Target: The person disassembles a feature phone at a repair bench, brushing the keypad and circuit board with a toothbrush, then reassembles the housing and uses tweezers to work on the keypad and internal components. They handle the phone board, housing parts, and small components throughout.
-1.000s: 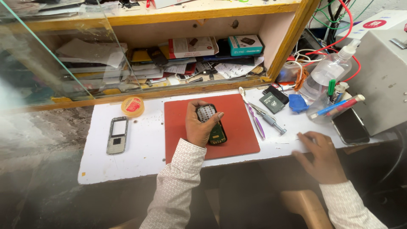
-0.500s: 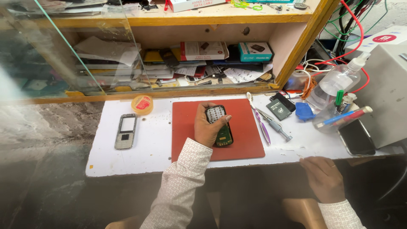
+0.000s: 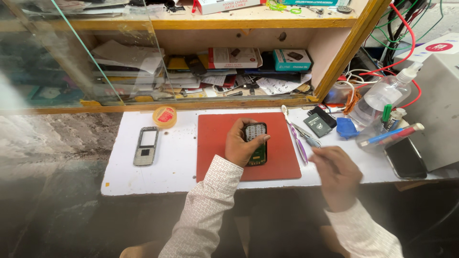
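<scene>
My left hand point(image 3: 239, 145) is closed around an opened mobile phone point(image 3: 257, 143) with its keypad and green circuit board showing. It holds the phone down on a red work mat point(image 3: 215, 138) on the white counter point(image 3: 181, 167). My right hand point(image 3: 337, 174) hovers over the counter's front edge just right of the mat, blurred, its fingers pointing left towards a purple-handled brush point(image 3: 297, 138) and metal tweezers point(image 3: 310, 139). Whether it holds anything is unclear.
A grey phone front housing point(image 3: 146, 145) and a round yellow tin point(image 3: 165, 116) lie left of the mat. On the right are a small black box point(image 3: 318, 125), a spray bottle point(image 3: 382, 98), pens point(image 3: 392, 135), a black phone point(image 3: 405, 157) and a white machine point(image 3: 440, 110). A cluttered wooden shelf point(image 3: 215, 102) runs behind.
My right hand dropped below the counter edge, then came back up and left towards the tools beside the mat. My left hand kept its hold on the phone.
</scene>
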`<state>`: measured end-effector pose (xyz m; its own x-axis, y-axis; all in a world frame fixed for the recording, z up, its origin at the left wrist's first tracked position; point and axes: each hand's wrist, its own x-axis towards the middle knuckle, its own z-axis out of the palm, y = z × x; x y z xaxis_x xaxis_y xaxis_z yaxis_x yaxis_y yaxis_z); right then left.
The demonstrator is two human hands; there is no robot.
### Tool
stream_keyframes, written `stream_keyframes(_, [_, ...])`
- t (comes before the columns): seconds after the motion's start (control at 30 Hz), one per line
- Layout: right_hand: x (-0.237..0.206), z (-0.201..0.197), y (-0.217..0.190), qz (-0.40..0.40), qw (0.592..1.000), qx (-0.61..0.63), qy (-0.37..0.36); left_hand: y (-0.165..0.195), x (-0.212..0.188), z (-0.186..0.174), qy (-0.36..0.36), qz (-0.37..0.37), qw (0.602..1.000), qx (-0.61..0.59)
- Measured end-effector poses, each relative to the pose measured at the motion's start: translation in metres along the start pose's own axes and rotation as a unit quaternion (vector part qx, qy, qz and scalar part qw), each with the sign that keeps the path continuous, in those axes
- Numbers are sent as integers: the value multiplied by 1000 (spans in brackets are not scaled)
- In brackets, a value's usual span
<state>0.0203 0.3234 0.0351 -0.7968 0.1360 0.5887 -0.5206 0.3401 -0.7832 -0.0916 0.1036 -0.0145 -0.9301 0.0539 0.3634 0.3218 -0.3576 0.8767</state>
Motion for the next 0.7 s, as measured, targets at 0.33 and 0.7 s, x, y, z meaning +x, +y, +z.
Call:
stream_keyframes(0.33, [42, 71, -15, -56, 994, 70, -59, -8, 0, 1, -33, 4, 999, -11])
stream_keyframes(0.7, [54, 83, -13, -161, 985, 15, -62, -3, -3, 1, -62, -5, 998, -28])
